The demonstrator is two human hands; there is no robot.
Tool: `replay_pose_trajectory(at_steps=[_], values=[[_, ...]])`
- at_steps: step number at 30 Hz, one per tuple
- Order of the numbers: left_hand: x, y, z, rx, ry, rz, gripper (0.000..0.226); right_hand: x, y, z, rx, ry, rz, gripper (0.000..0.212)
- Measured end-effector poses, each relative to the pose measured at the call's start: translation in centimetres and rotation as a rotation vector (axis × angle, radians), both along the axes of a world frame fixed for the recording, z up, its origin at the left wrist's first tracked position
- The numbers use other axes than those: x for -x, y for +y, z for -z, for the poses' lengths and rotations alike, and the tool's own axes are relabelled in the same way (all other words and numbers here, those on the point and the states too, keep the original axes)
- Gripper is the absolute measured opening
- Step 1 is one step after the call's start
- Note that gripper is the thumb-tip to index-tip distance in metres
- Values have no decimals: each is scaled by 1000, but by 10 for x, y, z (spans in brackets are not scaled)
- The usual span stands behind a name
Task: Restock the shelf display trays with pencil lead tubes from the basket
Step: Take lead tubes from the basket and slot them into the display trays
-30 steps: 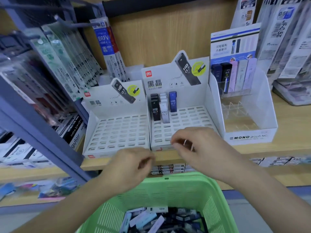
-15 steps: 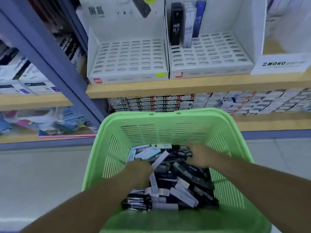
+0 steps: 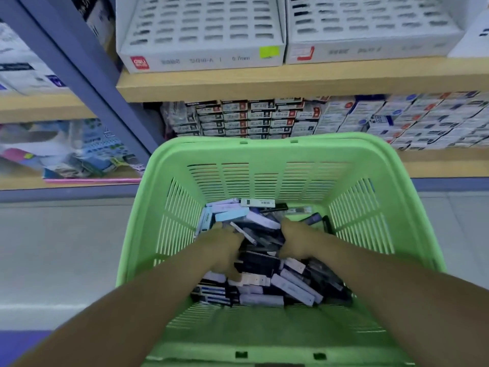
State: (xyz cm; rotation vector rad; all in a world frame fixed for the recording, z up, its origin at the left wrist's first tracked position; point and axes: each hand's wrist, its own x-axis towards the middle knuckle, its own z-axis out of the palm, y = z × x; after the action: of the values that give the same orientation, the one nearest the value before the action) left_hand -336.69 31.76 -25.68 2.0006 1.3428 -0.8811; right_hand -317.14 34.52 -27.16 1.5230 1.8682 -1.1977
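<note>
Moved down from the display trays point(image 3: 201, 59) into the basket point(image 3: 264, 144), left grip point(image 3: 225, 246) and right grip point(image 3: 296, 239) among lead tubes point(image 3: 291, 286), closure not tellable: fetching refills.

Green slatted basket point(image 3: 267, 178) holds black, white, pale-blue and lilac lead tubes point(image 3: 267, 263); far white trays point(image 3: 203, 53), perforated in slot rows, left one bearing red logo and yellow-green sticker; tan shelf point(image 3: 291, 80).

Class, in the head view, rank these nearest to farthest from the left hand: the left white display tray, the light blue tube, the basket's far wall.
1. Light blue tube, in the basket just beyond the left hand.
2. Basket's far wall, farther ahead.
3. Left white display tray, up on the shelf.
</note>
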Motion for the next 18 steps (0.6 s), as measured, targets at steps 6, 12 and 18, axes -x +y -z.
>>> replay_pose_trajectory(at_steps=[6,12,18], values=[[2,-1,-6,-142,-117,-26,43,-8,19,-24,98,84,165,34],[4,4,-7,-199,-231,-167,29,-13,23,-31,225,432,734,20],[7,11,-9,-256,-355,-450,36,-15,8,-33,413,604,1040,23]])
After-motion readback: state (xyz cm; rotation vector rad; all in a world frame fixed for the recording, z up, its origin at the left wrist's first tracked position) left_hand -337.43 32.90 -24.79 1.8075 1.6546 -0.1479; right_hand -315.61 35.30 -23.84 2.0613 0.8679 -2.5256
